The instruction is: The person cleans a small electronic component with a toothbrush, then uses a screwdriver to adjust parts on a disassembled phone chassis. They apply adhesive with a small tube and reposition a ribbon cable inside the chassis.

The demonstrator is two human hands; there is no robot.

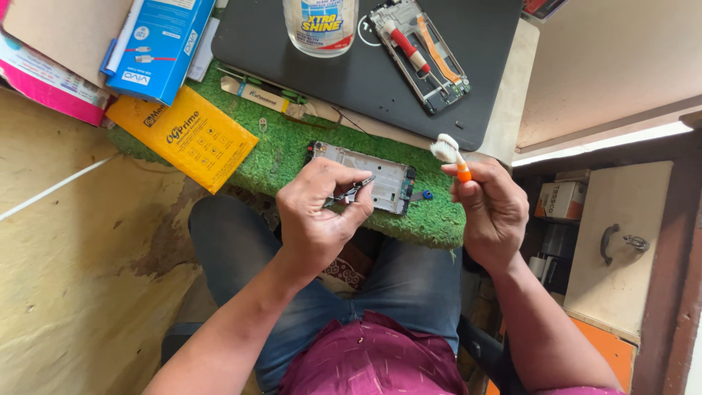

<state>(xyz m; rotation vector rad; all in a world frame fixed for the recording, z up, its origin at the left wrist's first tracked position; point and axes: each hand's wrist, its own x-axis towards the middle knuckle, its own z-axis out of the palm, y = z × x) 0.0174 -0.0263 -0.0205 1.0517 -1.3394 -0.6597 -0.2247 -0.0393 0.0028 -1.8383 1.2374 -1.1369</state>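
Opened phone frame (365,178) lies on green turf mat (292,150). Tweezers (352,192) are pinched by left hand (318,216); brush (451,155) is gripped by right hand (490,208). Frame judged light, fragile (best held by edges).

Pretty bright daylight overall, looks like it's pouring in from the right, where a pale wooden slanted panel (607,66) glares almost white. Shadows are soft. Everything's sharp, just some wide-angle stretch at the edges.
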